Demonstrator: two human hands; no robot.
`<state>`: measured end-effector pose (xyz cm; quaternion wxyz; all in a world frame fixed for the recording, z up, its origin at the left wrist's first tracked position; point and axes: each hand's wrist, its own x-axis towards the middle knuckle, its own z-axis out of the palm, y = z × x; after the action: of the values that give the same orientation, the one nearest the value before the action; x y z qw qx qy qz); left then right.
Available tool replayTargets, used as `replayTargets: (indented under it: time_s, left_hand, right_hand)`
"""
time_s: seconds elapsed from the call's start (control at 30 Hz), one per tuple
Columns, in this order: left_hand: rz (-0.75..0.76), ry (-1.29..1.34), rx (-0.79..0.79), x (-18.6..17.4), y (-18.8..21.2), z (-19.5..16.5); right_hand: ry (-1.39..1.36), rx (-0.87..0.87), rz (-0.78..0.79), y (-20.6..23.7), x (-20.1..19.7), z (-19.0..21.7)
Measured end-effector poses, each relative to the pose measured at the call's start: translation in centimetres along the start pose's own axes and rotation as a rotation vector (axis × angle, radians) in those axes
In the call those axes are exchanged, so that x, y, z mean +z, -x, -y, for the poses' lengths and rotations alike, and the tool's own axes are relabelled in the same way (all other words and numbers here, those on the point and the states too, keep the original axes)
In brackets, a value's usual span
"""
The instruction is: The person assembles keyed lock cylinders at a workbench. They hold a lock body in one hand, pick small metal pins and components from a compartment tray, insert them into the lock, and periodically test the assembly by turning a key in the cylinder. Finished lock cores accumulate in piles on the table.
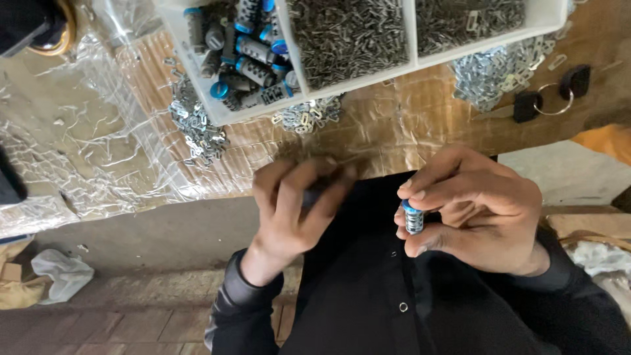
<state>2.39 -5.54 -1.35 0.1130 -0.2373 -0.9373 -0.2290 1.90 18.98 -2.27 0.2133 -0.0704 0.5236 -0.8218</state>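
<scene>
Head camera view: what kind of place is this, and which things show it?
Probably a small workshop for assembling parts by hand. A white divided tray holds heaps of small metal pieces and blue-capped cylinders. Loose metal plates lie on the plastic-covered bench. The right hand holds one small cylinder.

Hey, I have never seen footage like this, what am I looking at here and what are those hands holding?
This is one picture from a camera worn on a person's head, looking down at their own bare hands. The right hand pinches a small grey cylinder with a blue cap. The left hand is blurred; whether it holds anything is unclear. Ahead, on a plastic-covered bench, a white divided tray holds more such cylinders and small metal pieces. Loose metal clips and a key ring lie beside it.
</scene>
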Motion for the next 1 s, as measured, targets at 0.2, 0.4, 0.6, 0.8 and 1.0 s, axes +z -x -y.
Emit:
replayTargets:
  time_s: [0.2,0.4,0.6,0.8,1.0]
  left_hand:
    - [-0.07,0.027,-0.413,-1.2,2.6,-1.1]
    - [-0.066,0.685,-0.18,-0.3,-1.1,-3.7]
    - [0.029,0.462,0.054,-1.0,-3.5,-3.4]
    - [0.448,1.602,-0.838,0.4,-2.8,-4.5]
    - [0.013,0.154,-0.051,4.1,-8.8,-7.6]
  right_hand:
    - [-0.043,0.034,-0.05,0.2,-0.3,-0.2]
    - [0.116,0.039,0.028,-0.2,-0.8,-0.4]
    - [0.131,0.057,-0.058,0.7,-1.5,-0.2]
    - [0.01,0.062,0.205,1.7,-4.3,0.4]
    - [0.048,0.005,-0.543,5.6,-7.4,4.1]
